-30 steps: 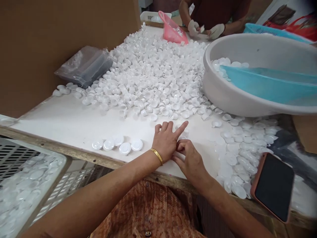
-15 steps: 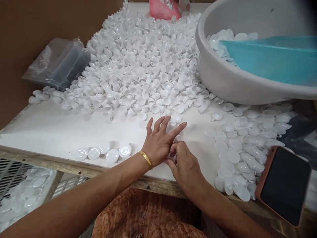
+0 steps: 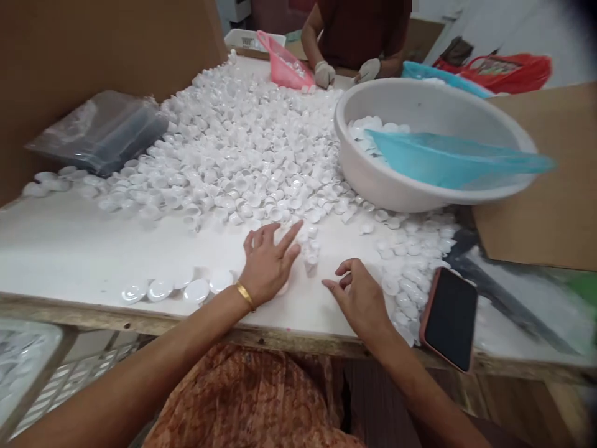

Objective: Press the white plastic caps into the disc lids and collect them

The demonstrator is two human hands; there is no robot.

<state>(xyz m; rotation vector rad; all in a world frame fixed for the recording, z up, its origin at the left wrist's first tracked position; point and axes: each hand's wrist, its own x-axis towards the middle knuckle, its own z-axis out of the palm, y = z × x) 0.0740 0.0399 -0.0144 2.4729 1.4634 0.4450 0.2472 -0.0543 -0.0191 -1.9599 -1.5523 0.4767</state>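
My left hand [image 3: 267, 262], with a gold bracelet at the wrist, hovers low over the white tabletop [image 3: 84, 249], fingers spread. A sliver of something pale shows by its palm, too hidden to name. Just right of its fingertips stands a small cluster of tiny white cups [image 3: 310, 246]. My right hand [image 3: 358, 297] is apart from it, thumb and fingers parted, holding nothing I can see. Left of my left wrist lie several small white round saucers [image 3: 196, 290]. Beyond both hands spreads a large heap of tiny white cups [image 3: 261, 155].
A grey-white basin [image 3: 392, 196] holds white pieces and a blue scoop [image 3: 420, 162]. Glossy white pieces [image 3: 405, 280] and a phone [image 3: 451, 317] lie at right. A plastic-wrapped pack [image 3: 102, 134] lies left. Across the table, a person's gloved hands [image 3: 324, 73] are near a pink scoop [image 3: 286, 65].
My hands, together before, have parted: the left shifted left, the right is separate. The view has lifted, bringing the person across the table into sight.
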